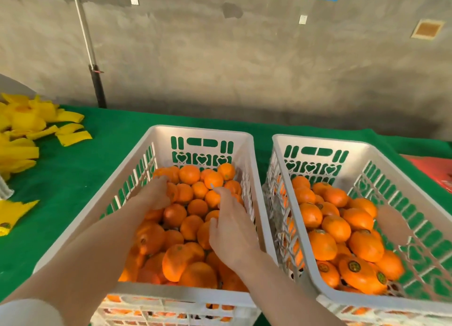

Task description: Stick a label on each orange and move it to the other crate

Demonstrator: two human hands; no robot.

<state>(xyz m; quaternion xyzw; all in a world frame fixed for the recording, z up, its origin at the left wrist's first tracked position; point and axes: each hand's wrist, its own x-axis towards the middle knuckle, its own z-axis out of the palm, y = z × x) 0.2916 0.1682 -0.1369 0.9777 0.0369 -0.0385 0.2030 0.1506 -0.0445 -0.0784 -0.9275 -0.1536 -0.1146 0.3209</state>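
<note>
Table (pixel 73 178) is covered edge to edge in green cloth.

- Two white slatted plastic crates stand on it side by side, long sides parallel and close together.
- Left crate (pixel 203 131) runs from centre toward 6 o'clock. Right crate (pixel 318 139) sits at 4 o'clock.
- At 10 o'clock, a loose heap of yellow foam sleeves (pixel 22 130), with several flat strays at its edge.
- At 8 o'clock, one more yellow piece (pixel 14 213) lies apart, with a dark round sticker on its near end.
- At 9 o'clock, a white ribbed object (pixel 5 188) is cut off by the frame.
- At 3 o'clock, a red sheet (pixel 435 171) lies at the far right edge.
</note>
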